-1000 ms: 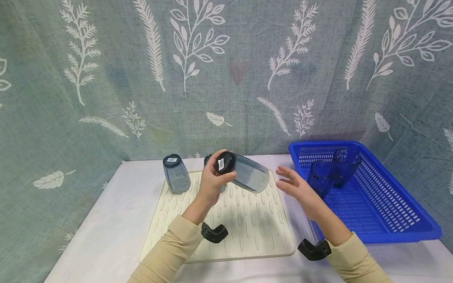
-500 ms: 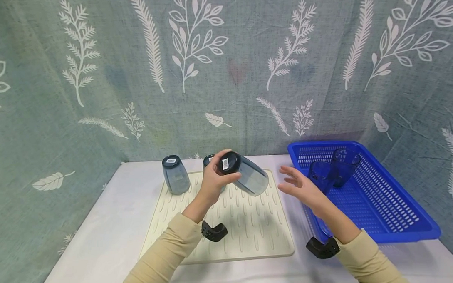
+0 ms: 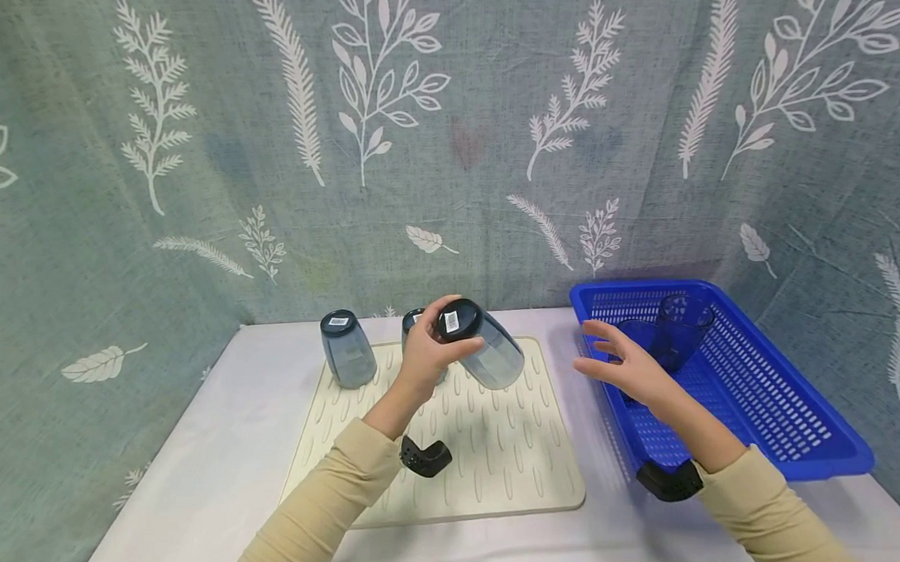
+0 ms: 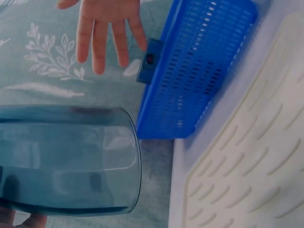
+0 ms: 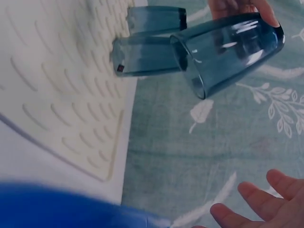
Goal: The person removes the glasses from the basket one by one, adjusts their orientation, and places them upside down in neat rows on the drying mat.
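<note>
A blue-tinted drinking glass [image 3: 495, 354] is held tilted above the cream ridged mat [image 3: 488, 456], its mouth down to the right. My left hand [image 3: 422, 356] grips it around its dark base, which bears a white label. On the mat's far side stand two more glasses, both upside down: one glass [image 3: 349, 352] at the far left, and a second glass [image 3: 411, 319] mostly hidden behind my left hand. My right hand [image 3: 633, 368] hovers beside the blue basket's left rim, fingers spread and apart from anything. In the right wrist view the tilted glass [image 5: 232, 52] shows its round rim.
At the right stands a blue perforated plastic basket [image 3: 786, 466]. Inside its far left corner are two glasses; one glass [image 3: 682, 322] shows clearly, the other is partly behind my right hand. A patterned cloth [image 3: 469, 149] hangs behind the white-covered table [image 3: 229, 439].
My left hand has turned the glass so its mouth points further down. My right hand has moved right, away from the glass and toward the basket.
</note>
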Action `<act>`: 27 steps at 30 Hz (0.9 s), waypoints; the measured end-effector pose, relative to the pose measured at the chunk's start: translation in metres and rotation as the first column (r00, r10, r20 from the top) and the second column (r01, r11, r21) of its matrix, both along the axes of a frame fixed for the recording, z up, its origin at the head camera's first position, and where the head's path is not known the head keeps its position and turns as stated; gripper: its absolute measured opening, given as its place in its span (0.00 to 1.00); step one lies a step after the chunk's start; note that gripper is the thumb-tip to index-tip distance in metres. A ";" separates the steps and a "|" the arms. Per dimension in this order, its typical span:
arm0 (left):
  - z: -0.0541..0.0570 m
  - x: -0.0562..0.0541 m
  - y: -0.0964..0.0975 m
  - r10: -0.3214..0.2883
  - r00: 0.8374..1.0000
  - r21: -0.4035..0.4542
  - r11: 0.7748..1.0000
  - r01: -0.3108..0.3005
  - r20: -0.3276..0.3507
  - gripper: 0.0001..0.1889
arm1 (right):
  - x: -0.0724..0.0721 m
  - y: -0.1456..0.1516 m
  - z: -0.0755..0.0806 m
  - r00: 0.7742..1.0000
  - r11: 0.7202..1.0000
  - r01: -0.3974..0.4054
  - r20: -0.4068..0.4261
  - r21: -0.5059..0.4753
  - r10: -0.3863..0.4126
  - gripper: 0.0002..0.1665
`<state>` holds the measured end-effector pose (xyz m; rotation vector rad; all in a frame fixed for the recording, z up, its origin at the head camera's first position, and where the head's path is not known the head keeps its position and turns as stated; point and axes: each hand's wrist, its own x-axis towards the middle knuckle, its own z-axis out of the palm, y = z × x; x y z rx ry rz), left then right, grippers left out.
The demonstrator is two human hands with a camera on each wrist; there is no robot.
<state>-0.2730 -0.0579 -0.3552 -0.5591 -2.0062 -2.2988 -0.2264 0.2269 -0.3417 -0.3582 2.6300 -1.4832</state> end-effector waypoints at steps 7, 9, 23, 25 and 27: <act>0.001 -0.004 0.003 0.022 1.000 -0.031 0.999 -0.022 0.010 0.34 | -0.002 0.017 0.002 1.000 0.999 0.017 -0.025 0.049 -0.016 0.47; 0.001 -0.006 0.004 0.019 1.000 -0.040 0.999 -0.018 0.019 0.34 | -0.003 0.021 0.003 0.999 0.998 0.019 -0.032 0.064 -0.017 0.47; -0.008 -0.023 0.005 0.056 0.997 -0.159 0.986 -0.047 0.051 0.35 | -0.012 0.051 0.004 0.986 0.985 -0.128 -0.089 0.120 0.139 0.42; -0.008 -0.024 0.006 0.063 0.997 -0.184 0.981 -0.053 0.047 0.35 | -0.013 0.055 0.004 0.985 0.983 -0.128 -0.097 0.132 0.142 0.42; -0.008 -0.024 0.007 0.067 0.997 -0.209 0.976 -0.058 0.036 0.35 | -0.014 0.058 0.005 0.985 0.982 -0.123 -0.103 0.141 0.139 0.42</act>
